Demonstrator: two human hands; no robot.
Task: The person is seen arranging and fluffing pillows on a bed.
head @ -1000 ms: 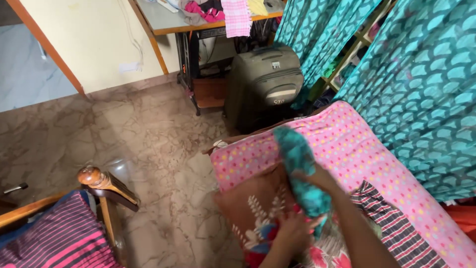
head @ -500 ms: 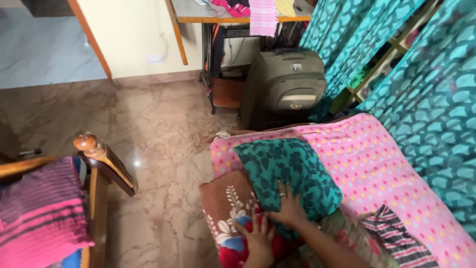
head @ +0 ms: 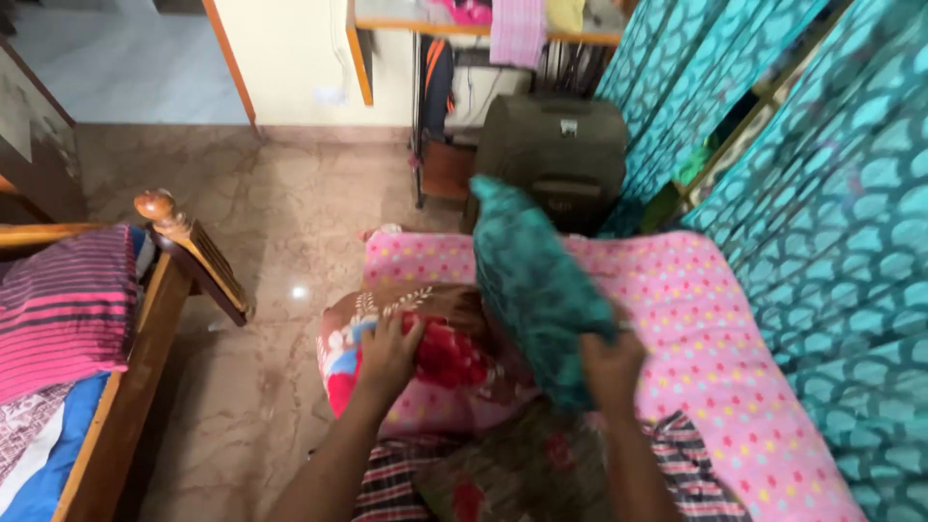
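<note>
Head view, looking down over two bare forearms reaching forward from the bottom edge; left hand point(head: 387, 350) palm-down, fingers spread and curled onto a brown floral pillow point(head: 425, 353), pressing it rather than gripping it, wrist straight and forearm angled up from lower left; right hand point(head: 611, 365) raised slightly higher, fingers closed around the lower end of a teal patterned cloth point(head: 536, 280), thumb side hidden behind the fabric, so exact finger wrap hard to tell; cloth standing up and tilted away to the upper left, motion-blurred, its top end above the far edge of the bedding; pillow lying at the near-left end of a pink polka-dot mattress point(head: 696, 319), just beside the cloth and touching it at the base; dark striped cloth point(head: 387, 483) bunched under both forearms; dark green suitcase point(head: 556, 145) upright on the marble floor point(head: 280, 232) beyond the mattress; teal curtains point(head: 831, 213) along the right; wooden bed frame point(head: 184, 251) with pink striped bedding point(head: 63, 300) at left, well apart from both hands.
</note>
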